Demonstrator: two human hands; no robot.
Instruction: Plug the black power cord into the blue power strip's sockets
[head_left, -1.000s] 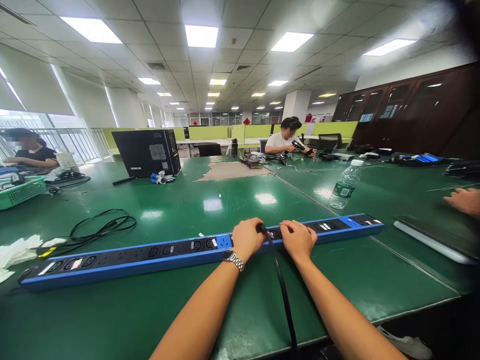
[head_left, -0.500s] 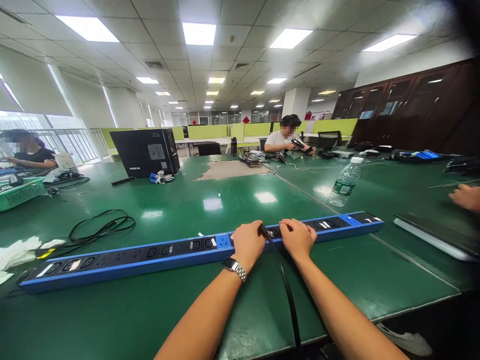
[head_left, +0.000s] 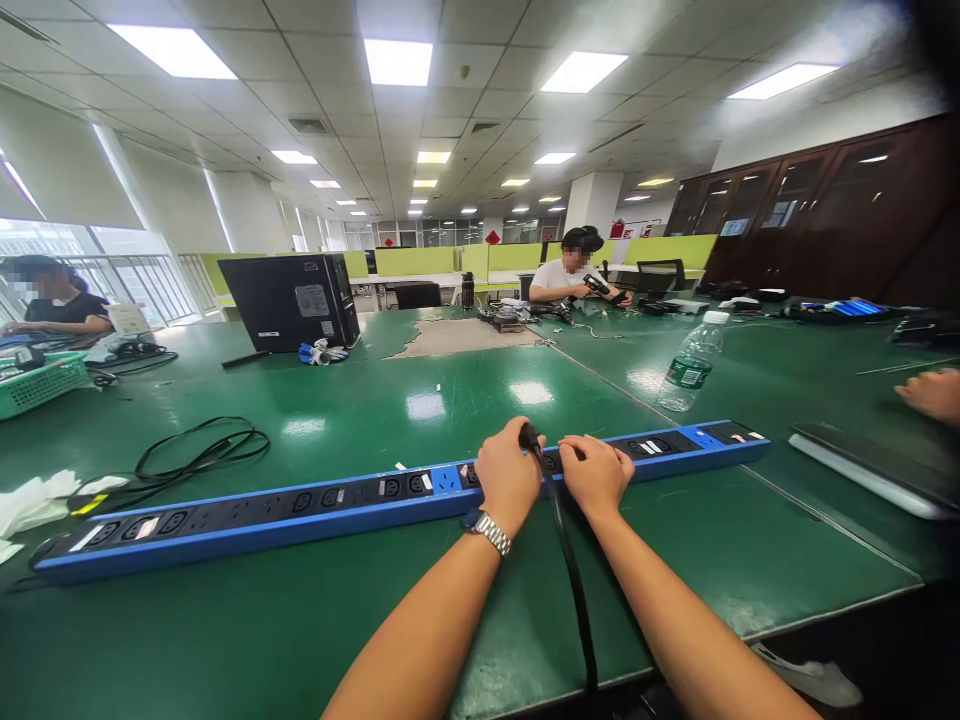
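A long blue and black power strip (head_left: 255,540) lies slantwise across the green table, with rows of sockets facing up. My left hand (head_left: 507,472), with a watch on its wrist, is closed round a black power plug (head_left: 532,438) just above the middle of the strip. From the plug a thick black cable (head_left: 571,575) hangs down between my forearms and over the table's near edge. My right hand (head_left: 597,474) is closed on the strip, right of the plug, with its fingers curled over the far side. Its fingertips are partly hidden.
A plastic water bottle (head_left: 688,365) stands beyond the strip's right part. At right lie a dark flat device (head_left: 870,465) and another person's hand (head_left: 930,395). A coiled black cable (head_left: 202,455) lies left, a computer tower (head_left: 289,305) behind. Another person (head_left: 574,272) sits across the table.
My left hand has risen slightly and moved right with the plug, whose end now shows above the fingers. My right hand has stayed on the strip.
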